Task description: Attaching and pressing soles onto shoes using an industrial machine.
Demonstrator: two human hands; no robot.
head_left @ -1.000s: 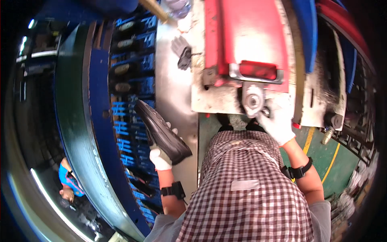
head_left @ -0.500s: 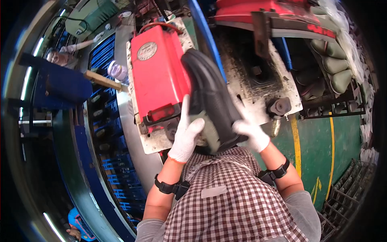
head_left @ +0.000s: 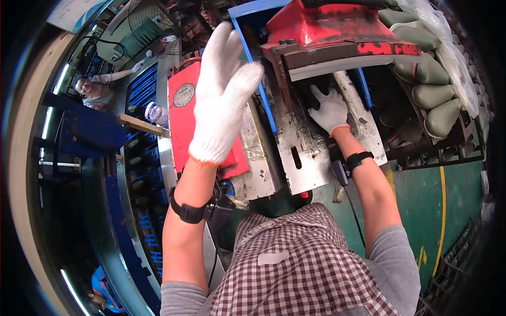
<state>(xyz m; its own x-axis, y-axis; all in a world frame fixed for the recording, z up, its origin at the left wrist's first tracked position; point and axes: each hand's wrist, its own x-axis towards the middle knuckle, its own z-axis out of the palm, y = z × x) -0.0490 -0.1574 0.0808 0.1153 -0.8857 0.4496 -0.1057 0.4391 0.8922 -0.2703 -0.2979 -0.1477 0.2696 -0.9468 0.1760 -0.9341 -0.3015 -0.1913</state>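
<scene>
My left hand (head_left: 221,100), in a white knitted glove, is raised with fingers stretched out and nothing in it. Behind it stands the red machine cover (head_left: 182,113) with a round badge. My right hand (head_left: 331,109), also gloved, reaches in beneath the red press head (head_left: 316,31), fingers spread over a dark area on the pale metal plate (head_left: 311,171). Whether it touches something black there I cannot make out. The black boot from the earlier frame cannot be made out.
Green-grey boot-shaped forms (head_left: 440,97) are stacked at the right beside plastic sheeting. Blue guard bars (head_left: 266,108) flank the press. A wooden bar (head_left: 142,126) and a clear jar (head_left: 156,113) are at the left. Another person (head_left: 95,89) is at the far left.
The black boot has left my hands. My left hand has risen up and left, and my right hand has moved forward under the press head. My view has shifted toward the press.
</scene>
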